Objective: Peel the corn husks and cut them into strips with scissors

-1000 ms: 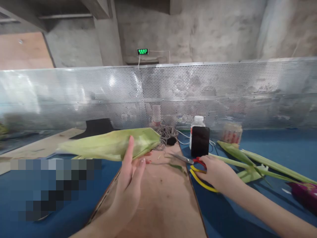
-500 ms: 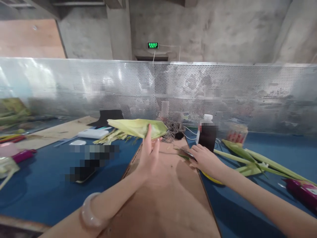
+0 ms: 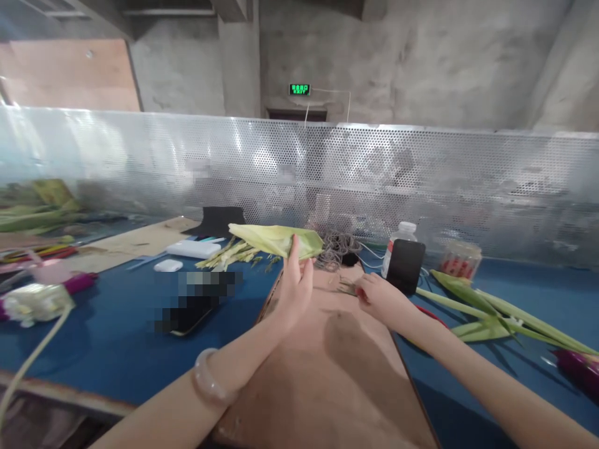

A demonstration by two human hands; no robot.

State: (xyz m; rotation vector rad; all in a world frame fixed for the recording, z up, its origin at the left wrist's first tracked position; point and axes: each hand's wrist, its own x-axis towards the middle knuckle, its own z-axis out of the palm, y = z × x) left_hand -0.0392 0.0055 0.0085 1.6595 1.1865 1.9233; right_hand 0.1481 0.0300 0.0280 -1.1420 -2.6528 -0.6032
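Observation:
My left hand [image 3: 296,274] holds a pale green husk-like leaf [image 3: 271,240] above the far part of the wooden board [image 3: 309,368], its thumb or finger pressed against the leaf. To the right, my right hand [image 3: 374,296] is low over the board's right edge with its fingers curled together. Thin green scraps [image 3: 347,287] lie at its fingertips; whether it grips one is too small to tell. Beyond both hands sits a tangle of grey cord [image 3: 337,246].
A bottle [image 3: 403,234] and an upright phone [image 3: 406,267] stand right of the board, near a clear jar [image 3: 461,260] and long green leaves [image 3: 486,305]. On the left are a dark phone [image 3: 194,312], white case [image 3: 194,249] and plant stems [image 3: 224,254].
The view has shifted left, so things appear further right. My right hand no longer shows the dark tool it held; a red curved thing now shows beside the right forearm where a yellow one was.

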